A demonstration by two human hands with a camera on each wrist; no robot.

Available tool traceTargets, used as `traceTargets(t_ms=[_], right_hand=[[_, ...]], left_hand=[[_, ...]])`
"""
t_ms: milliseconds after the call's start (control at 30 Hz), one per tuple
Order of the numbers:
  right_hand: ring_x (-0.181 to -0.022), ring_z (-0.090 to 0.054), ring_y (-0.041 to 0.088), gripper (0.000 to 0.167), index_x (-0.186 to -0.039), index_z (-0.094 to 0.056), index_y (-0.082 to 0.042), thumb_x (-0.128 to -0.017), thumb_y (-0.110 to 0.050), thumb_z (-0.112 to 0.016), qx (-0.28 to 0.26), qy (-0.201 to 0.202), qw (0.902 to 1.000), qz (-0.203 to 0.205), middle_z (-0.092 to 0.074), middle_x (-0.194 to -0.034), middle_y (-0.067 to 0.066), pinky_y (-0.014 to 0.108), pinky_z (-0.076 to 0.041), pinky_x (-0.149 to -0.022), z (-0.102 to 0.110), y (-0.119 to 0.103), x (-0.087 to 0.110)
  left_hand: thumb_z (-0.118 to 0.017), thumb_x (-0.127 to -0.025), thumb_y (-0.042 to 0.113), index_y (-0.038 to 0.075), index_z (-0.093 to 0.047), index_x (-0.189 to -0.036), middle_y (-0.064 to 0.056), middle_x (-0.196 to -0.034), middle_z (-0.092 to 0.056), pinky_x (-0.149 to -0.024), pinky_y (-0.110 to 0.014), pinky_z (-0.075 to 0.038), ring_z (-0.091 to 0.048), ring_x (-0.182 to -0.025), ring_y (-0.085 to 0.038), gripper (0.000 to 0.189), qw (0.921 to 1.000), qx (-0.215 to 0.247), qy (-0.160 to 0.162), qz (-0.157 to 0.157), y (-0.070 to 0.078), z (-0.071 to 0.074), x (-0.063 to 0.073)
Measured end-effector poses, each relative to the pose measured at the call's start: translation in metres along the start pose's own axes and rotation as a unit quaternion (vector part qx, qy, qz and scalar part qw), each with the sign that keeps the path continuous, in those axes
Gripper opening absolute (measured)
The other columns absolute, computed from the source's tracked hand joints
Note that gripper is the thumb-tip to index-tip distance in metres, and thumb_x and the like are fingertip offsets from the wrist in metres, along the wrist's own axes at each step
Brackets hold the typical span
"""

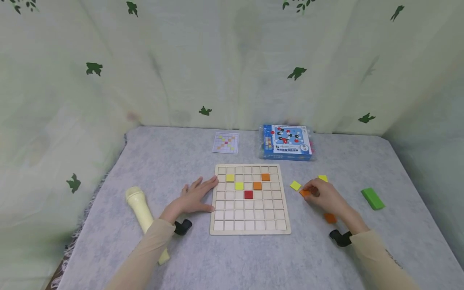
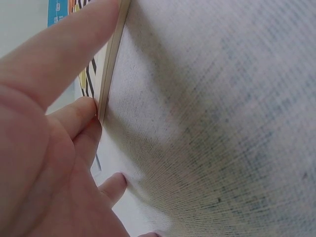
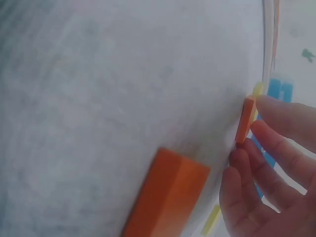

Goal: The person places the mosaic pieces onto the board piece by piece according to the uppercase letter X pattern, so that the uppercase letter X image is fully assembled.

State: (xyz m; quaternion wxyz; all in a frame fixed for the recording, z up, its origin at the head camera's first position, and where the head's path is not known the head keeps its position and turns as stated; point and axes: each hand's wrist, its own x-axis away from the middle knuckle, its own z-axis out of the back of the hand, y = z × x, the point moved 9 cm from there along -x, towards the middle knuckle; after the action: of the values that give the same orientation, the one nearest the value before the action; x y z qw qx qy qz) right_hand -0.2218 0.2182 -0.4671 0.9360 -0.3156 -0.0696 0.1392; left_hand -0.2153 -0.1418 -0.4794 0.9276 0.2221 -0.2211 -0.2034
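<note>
**Your right hand (image 1: 326, 197) pinches a flat orange tile (image 1: 305, 193)**

The blue-and-white box (image 1: 287, 146), behind your pale square wooden grid board (image 1: 270, 205), carries printed lettering too small to read. Your right fingers are drawn nearly together on the orange tile, right of the board and near a flat yellow square tile (image 1: 295, 185); whether it touches the grey cloth-covered worktop (image 1: 250, 262) you cannot tell. Your left hand (image 1: 193, 200) grips nothing: its fingers are spread, touching the board's left edge. Your forearms reach in from the lower left and lower right.
</note>
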Motion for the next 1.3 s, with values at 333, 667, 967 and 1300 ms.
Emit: traceTargets(t_ms=[333,667,967,1300], right_hand=[[-0.085,-0.054,0.022,0.021,-0.101,-0.063,-0.003,-0.082,-0.004,-0.072,0.02,-0.023,0.9993,-0.021,-0.058,-0.097,0.007,0.04,-0.049,-0.078,-0.007,-0.005,-0.007],[-0.085,-0.053,0.017,0.02,-0.1,-0.066,-0.009,-0.081,-0.005,-0.073,-0.016,-0.069,0.9944,0.078,-0.059,-0.095,-0.002,0.032,-0.049,-0.076,-0.044,-0.079,-0.02],[-0.084,-0.053,0.013,0.013,-0.098,-0.067,-0.011,-0.086,-0.005,-0.067,0.012,-0.133,0.9729,0.189,-0.058,-0.094,-0.004,0.028,-0.047,-0.076,-0.099,-0.156,-0.037],[-0.083,-0.051,0.013,0.015,-0.098,-0.067,-0.011,-0.086,-0.003,-0.067,0.067,-0.136,0.9664,0.208,-0.058,-0.096,-0.002,0.026,-0.046,-0.076,-0.119,-0.179,-0.044]], left_hand=[[-0.071,-0.085,0.037,0.013,-0.02,-0.154,-0.005,-0.159,-0.012,-0.102,-0.071,0.003,0.001,-0.143,-0.04,0.089,1.0,0.004,0.001,-0.005,-0.003,-0.002,-0.002],[-0.072,-0.085,0.036,0.013,-0.021,-0.154,-0.005,-0.159,-0.012,-0.101,-0.071,0.003,0.001,-0.142,-0.041,0.088,1.0,0.007,0.001,0.0,-0.003,-0.002,0.0],[-0.071,-0.085,0.038,0.014,-0.022,-0.154,-0.004,-0.159,-0.013,-0.102,-0.071,0.001,0.0,-0.143,-0.04,0.088,1.0,0.0,0.003,0.003,-0.003,-0.001,0.0],[-0.072,-0.085,0.037,0.014,-0.022,-0.154,-0.005,-0.159,-0.014,-0.101,-0.071,0.002,-0.001,-0.142,-0.041,0.088,1.0,0.007,0.003,-0.002,-0.002,-0.001,0.001]])
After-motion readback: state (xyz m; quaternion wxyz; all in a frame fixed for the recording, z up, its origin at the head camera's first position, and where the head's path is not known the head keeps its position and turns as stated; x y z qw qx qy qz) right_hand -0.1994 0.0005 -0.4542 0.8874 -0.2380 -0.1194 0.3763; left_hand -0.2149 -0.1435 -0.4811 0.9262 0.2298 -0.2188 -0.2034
